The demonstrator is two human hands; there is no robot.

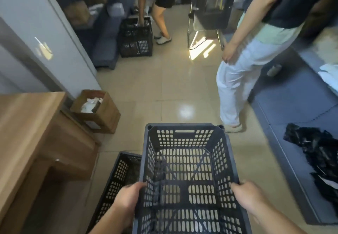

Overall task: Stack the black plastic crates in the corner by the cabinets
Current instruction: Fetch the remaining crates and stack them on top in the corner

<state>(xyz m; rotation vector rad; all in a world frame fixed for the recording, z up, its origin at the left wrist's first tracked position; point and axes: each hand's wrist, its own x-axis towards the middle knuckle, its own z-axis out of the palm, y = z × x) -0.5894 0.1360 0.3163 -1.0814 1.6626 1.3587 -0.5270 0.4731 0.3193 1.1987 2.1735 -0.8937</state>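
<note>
Your crate: You hold a black plastic crate point(188, 175) in front of you, above the tan floor point(150, 87). It is empty, and you can see the floor through its holes.
Left hand: Your left hand point(128, 199) is wrapped tight on the crate's left rim, fingers curled inside.
Right hand: Your right hand point(247, 195) is clamped on the right rim, thumb on top.
Second crate: Another black crate point(118, 175) sits lower, just to the left, partly hidden by yours, beside the wooden cabinet point(31, 133).
Far crates: More black crates point(136, 38) are stacked across the room; a person reaches into the top one.
Box: A cardboard box point(97, 111) with white paper stands by the cabinet.
Other person: Someone in light trousers point(236, 80) stands to your right, near a blue mat point(292, 105).
</note>
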